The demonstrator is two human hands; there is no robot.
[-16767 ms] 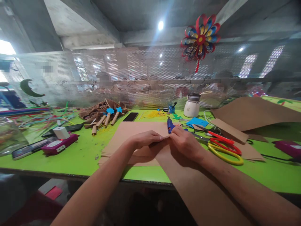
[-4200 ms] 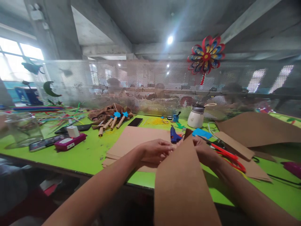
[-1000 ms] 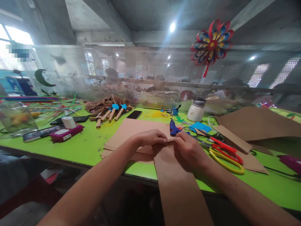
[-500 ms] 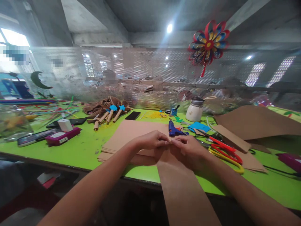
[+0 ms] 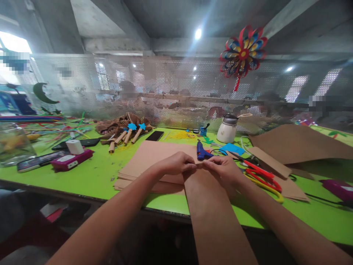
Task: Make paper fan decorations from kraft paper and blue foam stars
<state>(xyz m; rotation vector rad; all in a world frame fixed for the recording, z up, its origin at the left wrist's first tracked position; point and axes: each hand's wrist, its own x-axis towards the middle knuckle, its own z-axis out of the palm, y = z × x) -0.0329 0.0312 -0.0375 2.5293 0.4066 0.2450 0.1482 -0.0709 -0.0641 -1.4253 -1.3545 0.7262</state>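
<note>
A long strip of brown kraft paper [image 5: 213,209] runs from my fingers over the table's front edge and down out of view. My left hand [image 5: 179,163] pinches the left part of its far end. At the right part of that end, my right hand [image 5: 224,168] pinches the paper between thumb and fingers. The end looks narrowly folded, though my fingers cover most of it. Under and beside my left hand lies a stack of brown paper sheets [image 5: 149,158]. A blue glue gun [image 5: 202,151] sits just beyond my hands.
Red-handled scissors [image 5: 263,173] and yellow-handled scissors [image 5: 271,189] lie right of my right hand. Farther back are a white jug [image 5: 227,131], a phone [image 5: 154,136] and paper pieces with blue stars [image 5: 131,126]. A purple power strip [image 5: 72,160] is at left on the green table [image 5: 96,184].
My right hand has shifted slightly to the right along the paper's end, so my fingertips are farther apart. The strip lies a little flatter. The camera view has moved slightly.
</note>
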